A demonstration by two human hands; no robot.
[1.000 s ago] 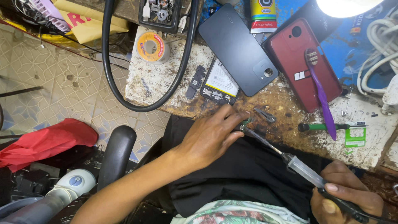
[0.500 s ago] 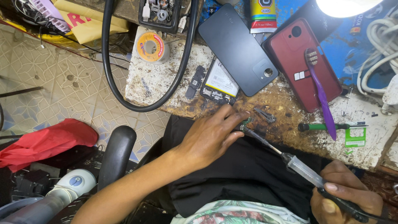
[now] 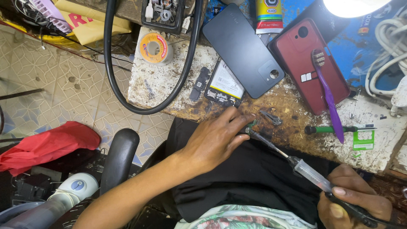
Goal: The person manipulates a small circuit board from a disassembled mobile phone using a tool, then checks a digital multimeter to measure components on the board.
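Worn and scorched, the workbench [image 3: 296, 106] runs across the top of the view above a patterned tile floor [image 3: 63, 85]; on it lie a dark grey phone back cover [image 3: 241, 51], a red phone back [image 3: 309, 63] with a purple toothbrush [image 3: 330, 101] laid over it, a phone battery and board [image 3: 224, 85], a reel of solder wire [image 3: 154, 47], a green-handled screwdriver [image 3: 328, 129] and a loop of thick black hose [image 3: 127, 97]. At the near edge of the bench, the left hand [image 3: 216, 140] reaches in with its fingers drawn together, the fingertips pinching and pressing a small green circuit board [image 3: 252, 126] against the wood; how much of the board lies under the fingers cannot be told. The right hand [image 3: 354, 203], low at the right corner, is closed in a pen-like grip on the handle of a soldering iron [image 3: 305, 169]; the iron slants up to the left, its tip touching or just beside the little board. To work this joint well, I judge that the left fingers should hold the board flat and steady while staying clear of the hot tip; the iron wants a light, brief touch on the pad alone, with the hand braced so the long shaft does not wander; the cord should trail free of the lap.
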